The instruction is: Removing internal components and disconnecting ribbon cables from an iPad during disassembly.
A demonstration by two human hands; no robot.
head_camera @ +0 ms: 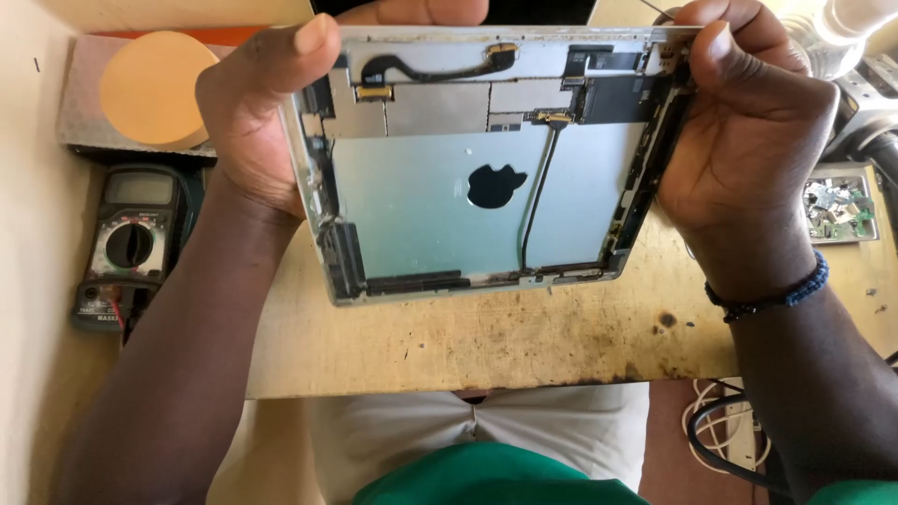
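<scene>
Silver aluminium tablet shell [440, 201], screen gone, held up off the stained wooden bench [468, 337]. Left hand [257, 117] grips its left edge, thumb hooked over the top corner. Right hand [748, 140] clasps the right edge, thumb by the corner boards. Thin black cable [535, 201] runs down between the two hands; a flex ribbon [435, 65] sits just under the left thumb's reach. Risk: a thumb sliding inward could snag that ribbon or cable. Multimeter [126, 245] below the left wrist.
</scene>
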